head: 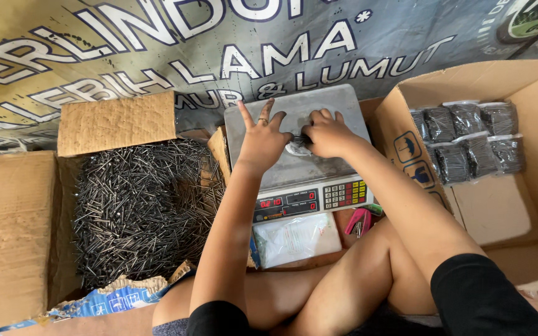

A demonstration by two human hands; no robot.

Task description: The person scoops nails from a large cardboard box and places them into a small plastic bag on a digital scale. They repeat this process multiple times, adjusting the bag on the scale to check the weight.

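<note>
A digital scale [294,112] with a grey steel pan and a red-lit display sits in front of me. A small clear bag of dark nails [297,144] lies on the pan between my hands. My left hand [260,138] rests on the pan with fingers spread, a ring on one finger, its thumb at the bag. My right hand [326,134] is closed on the bag's right end. To the left, an open cardboard box [14,211] holds a big loose heap of dark nails [138,211].
At the right, an open cardboard box [499,205] holds several packed bags of nails [468,140]. A stack of clear plastic bags [294,238] and a pink stapler [359,221] lie below the scale. A printed banner [157,43] covers the floor behind. My bare knees are at the bottom.
</note>
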